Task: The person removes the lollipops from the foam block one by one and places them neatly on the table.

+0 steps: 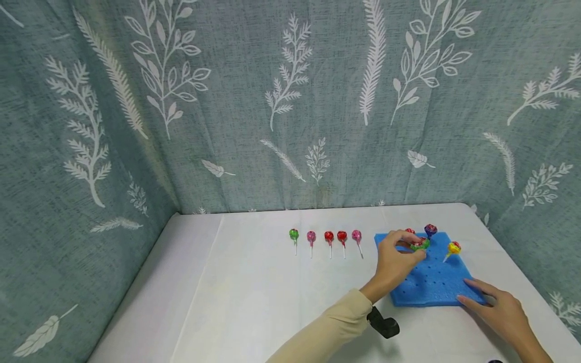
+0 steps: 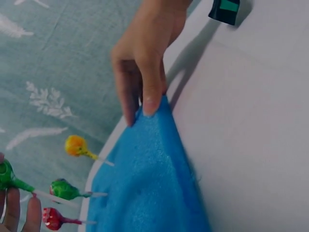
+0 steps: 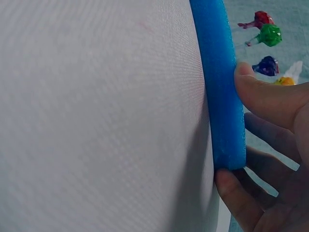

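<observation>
Over the blue foam board (image 1: 433, 285), my left hand (image 1: 395, 259) pinches a green lollipop (image 2: 7, 175) between thumb and fingers. Its white stick points toward the board in the left wrist view. Standing in the board by their sticks are a yellow lollipop (image 1: 454, 247), a purple one (image 1: 430, 230), a red one (image 2: 52, 218) and another green one (image 2: 65, 189). My right hand (image 1: 499, 308) grips the board's near right corner, its thumb (image 3: 260, 94) against the board's edge. Small holes dot the board's face.
Left of the board, several lollipops lie in a row on the white table (image 1: 254, 292): a green one (image 1: 294, 234), pink ones (image 1: 310, 237) and red ones (image 1: 329, 237). A patterned grey-green curtain (image 1: 245, 166) hangs behind. A black device (image 1: 385, 323) sits by my left wrist.
</observation>
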The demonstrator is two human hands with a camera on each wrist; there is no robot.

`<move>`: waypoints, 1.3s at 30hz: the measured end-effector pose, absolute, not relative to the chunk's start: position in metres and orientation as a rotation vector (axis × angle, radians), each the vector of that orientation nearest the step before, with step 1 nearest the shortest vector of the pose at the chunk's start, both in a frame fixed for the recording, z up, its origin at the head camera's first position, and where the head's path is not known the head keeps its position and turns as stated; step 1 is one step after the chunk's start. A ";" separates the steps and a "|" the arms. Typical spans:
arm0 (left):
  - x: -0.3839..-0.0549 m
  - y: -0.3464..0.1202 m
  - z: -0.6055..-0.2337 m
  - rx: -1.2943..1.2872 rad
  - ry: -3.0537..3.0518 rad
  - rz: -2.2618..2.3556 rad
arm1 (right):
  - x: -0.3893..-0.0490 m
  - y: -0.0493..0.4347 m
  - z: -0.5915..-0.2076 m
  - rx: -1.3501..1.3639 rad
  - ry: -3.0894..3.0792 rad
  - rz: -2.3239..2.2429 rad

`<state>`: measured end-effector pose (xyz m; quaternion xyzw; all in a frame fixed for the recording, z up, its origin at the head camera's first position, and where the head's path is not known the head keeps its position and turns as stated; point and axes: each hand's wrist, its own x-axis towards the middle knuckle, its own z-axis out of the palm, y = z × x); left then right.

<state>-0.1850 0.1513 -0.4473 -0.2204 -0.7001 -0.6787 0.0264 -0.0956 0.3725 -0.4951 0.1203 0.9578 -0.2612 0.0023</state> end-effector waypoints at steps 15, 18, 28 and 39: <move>-0.187 0.133 -0.443 -0.677 -2.145 -2.130 | -0.095 0.375 -0.495 0.396 2.968 -0.824; -0.187 0.130 -0.444 -0.666 -2.157 -2.117 | -0.095 0.376 -0.495 0.389 2.967 -0.841; -0.189 0.115 -0.447 -0.666 -2.159 -2.072 | -0.095 0.375 -0.494 0.360 2.995 -0.839; -0.192 0.105 -0.451 -0.579 -2.172 -2.059 | -0.095 0.375 -0.494 0.348 3.005 -0.839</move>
